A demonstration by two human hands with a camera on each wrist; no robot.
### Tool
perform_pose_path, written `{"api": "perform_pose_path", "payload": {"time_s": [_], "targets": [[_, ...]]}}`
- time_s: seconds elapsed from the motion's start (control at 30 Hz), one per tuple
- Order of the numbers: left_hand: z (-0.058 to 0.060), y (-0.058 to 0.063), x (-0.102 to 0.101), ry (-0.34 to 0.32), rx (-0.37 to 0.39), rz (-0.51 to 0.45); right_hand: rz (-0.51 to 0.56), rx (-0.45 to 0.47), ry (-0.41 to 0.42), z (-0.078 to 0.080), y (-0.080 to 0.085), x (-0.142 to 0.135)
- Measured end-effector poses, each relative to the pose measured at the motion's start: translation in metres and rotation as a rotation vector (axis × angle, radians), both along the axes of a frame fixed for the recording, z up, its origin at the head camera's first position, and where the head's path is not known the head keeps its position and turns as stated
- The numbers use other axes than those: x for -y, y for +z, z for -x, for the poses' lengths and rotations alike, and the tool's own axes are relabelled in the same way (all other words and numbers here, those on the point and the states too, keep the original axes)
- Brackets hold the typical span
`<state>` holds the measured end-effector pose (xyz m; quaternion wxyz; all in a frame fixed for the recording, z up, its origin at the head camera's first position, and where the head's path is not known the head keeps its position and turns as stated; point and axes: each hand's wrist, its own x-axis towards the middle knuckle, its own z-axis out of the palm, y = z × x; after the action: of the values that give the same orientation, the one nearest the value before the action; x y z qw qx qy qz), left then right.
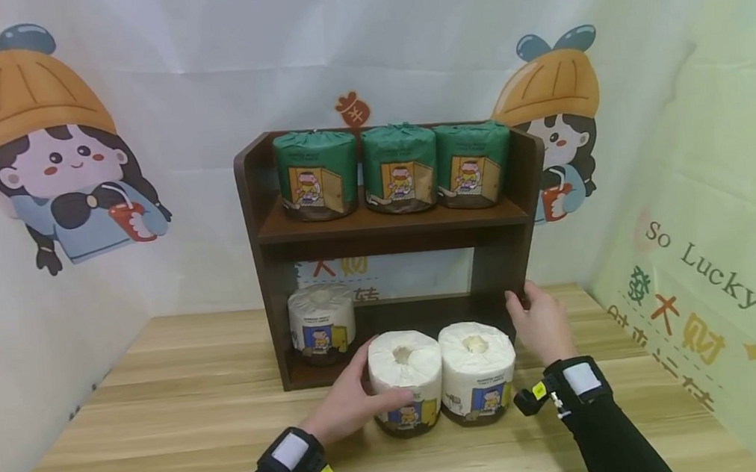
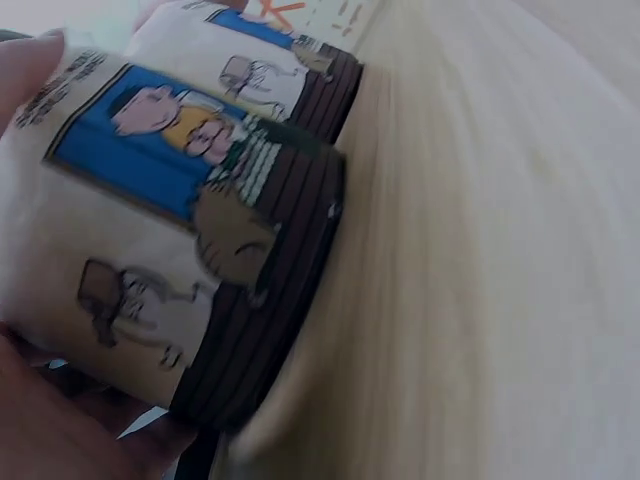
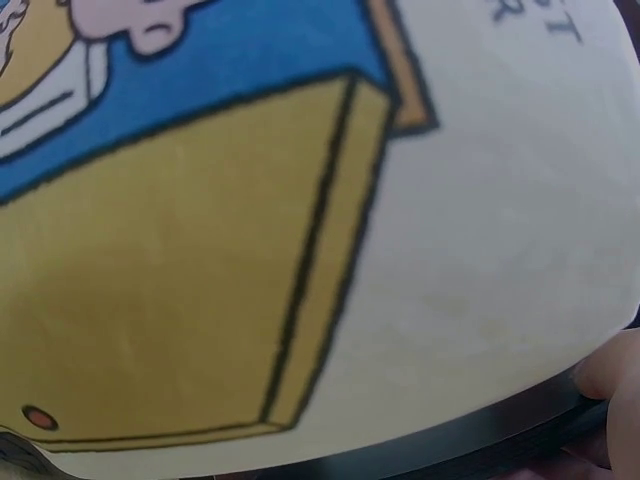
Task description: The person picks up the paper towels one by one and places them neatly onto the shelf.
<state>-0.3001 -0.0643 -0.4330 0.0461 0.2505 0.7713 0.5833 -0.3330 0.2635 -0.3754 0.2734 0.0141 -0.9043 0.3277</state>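
Observation:
My left hand (image 1: 352, 399) grips a white-wrapped toilet roll (image 1: 406, 365), thumb across its front and fingers round its far left side. Close beside it stands a second white-wrapped toilet roll (image 1: 478, 373), upright in front of the shelf's lower level. My right hand (image 1: 544, 324) holds the right side panel of the dark brown shelf (image 1: 395, 240), thumb on the panel's front edge; its other fingers are partly hidden. The second roll fills most of the right wrist view, with the right fingertips (image 3: 608, 375) at the lower right. A third white roll (image 1: 321, 327) sits at the left inside the lower level.
On the upper level stand three green-wrapped toilet rolls, left (image 1: 317, 177), middle (image 1: 401, 174) and right (image 1: 473, 168). The shelf stands on a wood-grain table (image 1: 183, 403). Printed cloth (image 1: 203, 94) hangs behind and at both sides.

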Motion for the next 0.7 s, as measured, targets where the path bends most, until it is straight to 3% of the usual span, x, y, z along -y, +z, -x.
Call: {"api": "perform_pose_path", "payload": {"time_s": [0.17,0.33,0.7], "targets": [[-0.006,0.005,-0.003,-0.08,-0.021,-0.066,0.013,0.007,0.018,0.0,0.0,0.001],[-0.012,0.016,-0.002,-0.127,-0.017,-0.051,0.022,-0.005,0.028,0.0,0.002,0.0],[-0.019,0.016,-0.001,-0.047,-0.005,-0.001,0.015,-0.002,0.017,-0.001,0.0,0.001]]}}
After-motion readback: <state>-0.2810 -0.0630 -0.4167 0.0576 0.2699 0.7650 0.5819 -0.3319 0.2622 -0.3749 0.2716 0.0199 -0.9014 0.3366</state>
